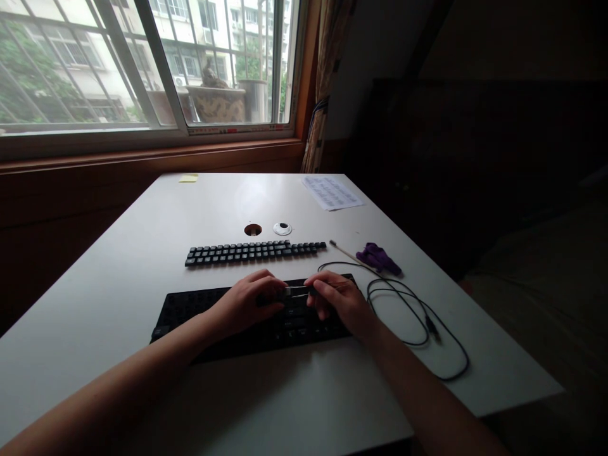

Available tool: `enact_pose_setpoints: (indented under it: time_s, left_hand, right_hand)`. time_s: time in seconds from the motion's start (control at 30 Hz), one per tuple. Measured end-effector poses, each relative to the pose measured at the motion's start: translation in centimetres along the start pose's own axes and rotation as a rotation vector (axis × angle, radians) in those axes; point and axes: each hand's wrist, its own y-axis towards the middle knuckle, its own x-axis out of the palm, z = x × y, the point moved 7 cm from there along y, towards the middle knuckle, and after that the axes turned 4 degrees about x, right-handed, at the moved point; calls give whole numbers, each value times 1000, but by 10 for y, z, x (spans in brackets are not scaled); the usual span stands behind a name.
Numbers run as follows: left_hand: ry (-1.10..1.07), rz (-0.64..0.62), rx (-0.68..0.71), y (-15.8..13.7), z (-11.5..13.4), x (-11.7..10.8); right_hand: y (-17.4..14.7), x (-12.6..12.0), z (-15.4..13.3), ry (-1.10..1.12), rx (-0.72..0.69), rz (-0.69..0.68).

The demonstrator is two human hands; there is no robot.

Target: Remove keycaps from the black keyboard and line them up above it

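A black keyboard (304,326) lies across the desk beneath both hands, with many of its keycaps off on the left side. My right hand (335,294) is closed around a wire keycap puller (298,290), whose thin metal wires point to the left. At the wire ends is a small keycap (287,292), pinched by the fingers of my left hand (254,296). Both hands are just above the upper middle of the keyboard. Behind it, loose black keycaps (251,253) stand in rows on the desk.
A black cable (422,307) loops at the right. Near it lie a purple cloth (379,258) and a thin brush (344,252). Farther back are a printed sheet (332,192), a yellow note (189,178), a desk hole (253,230) and its round cover (282,228).
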Motion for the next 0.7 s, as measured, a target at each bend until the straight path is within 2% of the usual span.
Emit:
enact_pose_setpoints:
  time_s: [0.47,0.7]
  left_hand:
    - [-66,68,-30,2,6,-7]
    - [-167,10,-78,2,8,-8]
  right_hand:
    - [2,9,6,22,19,-108]
    - [-1,11,4,30,22,-177]
